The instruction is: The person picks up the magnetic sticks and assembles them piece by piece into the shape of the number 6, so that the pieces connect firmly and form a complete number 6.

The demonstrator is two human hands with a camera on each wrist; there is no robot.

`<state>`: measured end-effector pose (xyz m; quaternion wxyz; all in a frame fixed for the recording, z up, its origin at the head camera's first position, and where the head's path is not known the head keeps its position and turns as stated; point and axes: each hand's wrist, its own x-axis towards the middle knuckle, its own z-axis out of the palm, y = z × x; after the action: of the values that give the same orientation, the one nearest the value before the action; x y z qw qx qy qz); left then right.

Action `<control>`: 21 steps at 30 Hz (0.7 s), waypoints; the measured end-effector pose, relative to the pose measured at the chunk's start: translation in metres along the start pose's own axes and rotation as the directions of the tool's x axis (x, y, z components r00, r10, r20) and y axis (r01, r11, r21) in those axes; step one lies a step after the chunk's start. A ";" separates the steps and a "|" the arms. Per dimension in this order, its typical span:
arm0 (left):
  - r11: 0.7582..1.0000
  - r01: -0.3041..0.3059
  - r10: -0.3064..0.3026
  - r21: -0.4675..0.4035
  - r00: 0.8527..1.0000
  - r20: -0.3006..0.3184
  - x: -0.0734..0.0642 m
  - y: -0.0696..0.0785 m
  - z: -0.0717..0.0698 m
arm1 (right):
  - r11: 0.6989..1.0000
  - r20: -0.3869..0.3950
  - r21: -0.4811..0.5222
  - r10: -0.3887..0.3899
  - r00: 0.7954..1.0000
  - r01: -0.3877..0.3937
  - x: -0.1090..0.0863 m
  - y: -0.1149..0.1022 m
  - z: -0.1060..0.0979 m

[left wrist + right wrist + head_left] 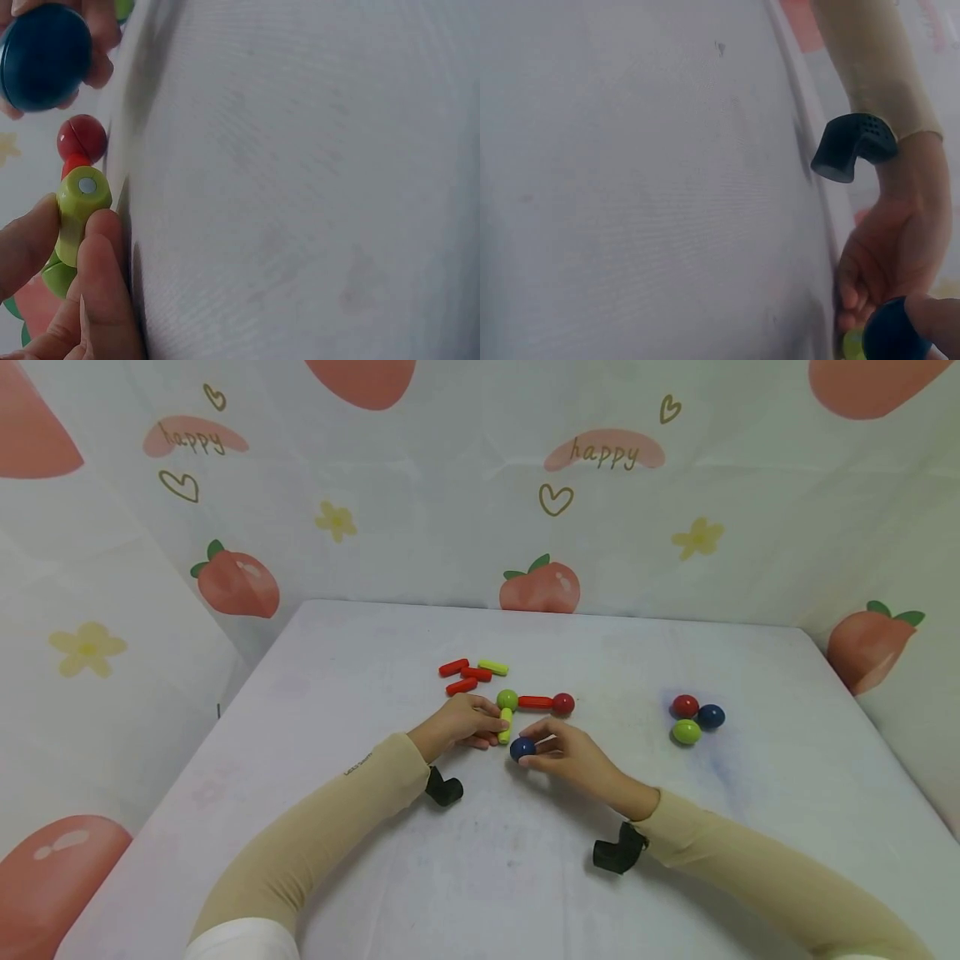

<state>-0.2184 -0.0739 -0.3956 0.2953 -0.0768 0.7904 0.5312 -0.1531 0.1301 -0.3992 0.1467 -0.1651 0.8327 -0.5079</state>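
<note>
My left hand [467, 720] pinches a yellow-green rod [506, 727] between thumb and fingers. That rod joins a green ball [507, 699], from which a red rod [535, 702] runs right to a red ball [563, 704]. In the left wrist view, the near end of the yellow-green rod [84, 191] shows a pale round spot. Just right of this end, my right hand [566, 753] holds a dark blue ball [522, 748] by its fingertips. The blue ball [894, 334] appears low in the right wrist view, partly covered by the thumb.
Behind the left hand lie several loose rods, red ones [461, 686] and a yellow-green one [492, 667]. On the right sit a red ball [686, 706], a blue ball [711, 717] and a green ball [686, 732], grouped together. A patterned cloth backdrop [435, 527] rises behind the table.
</note>
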 end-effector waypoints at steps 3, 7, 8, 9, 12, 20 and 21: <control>1.000 -0.003 0.003 -0.004 1.000 0.001 0.000 0.000 0.000 | 1.000 0.004 -0.026 -0.006 1.000 0.006 0.004 -0.001 0.004; 1.000 -0.007 0.007 -0.004 1.000 0.000 -0.001 0.000 0.000 | 0.999 0.006 -0.040 0.026 1.000 -0.026 0.008 -0.002 0.009; 1.000 -0.008 0.008 -0.005 1.000 -0.001 -0.001 0.000 0.000 | 0.998 0.007 -0.045 0.032 0.999 -0.032 0.009 -0.001 0.010; 1.000 -0.010 0.010 -0.006 1.000 0.000 -0.001 0.000 0.000 | 0.998 0.007 -0.052 0.037 0.999 -0.037 0.010 -0.001 0.011; 1.000 -0.013 0.013 -0.004 1.000 -0.002 -0.002 0.000 0.001 | 0.997 -0.001 -0.058 0.051 0.999 -0.051 0.012 -0.001 0.015; 1.000 -0.018 0.018 0.009 1.000 -0.009 0.000 -0.001 0.001 | 0.997 -0.023 -0.066 0.025 0.999 -0.027 0.016 -0.002 0.019; 1.000 -0.018 0.018 0.010 1.000 -0.009 0.001 -0.001 0.000 | 0.997 -0.023 -0.066 0.025 0.999 -0.026 0.017 -0.002 0.019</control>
<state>-0.2185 -0.0736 -0.3966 0.2873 -0.0709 0.7951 0.5293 -0.1599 0.1068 -0.4071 0.1382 -0.1536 0.8528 -0.4797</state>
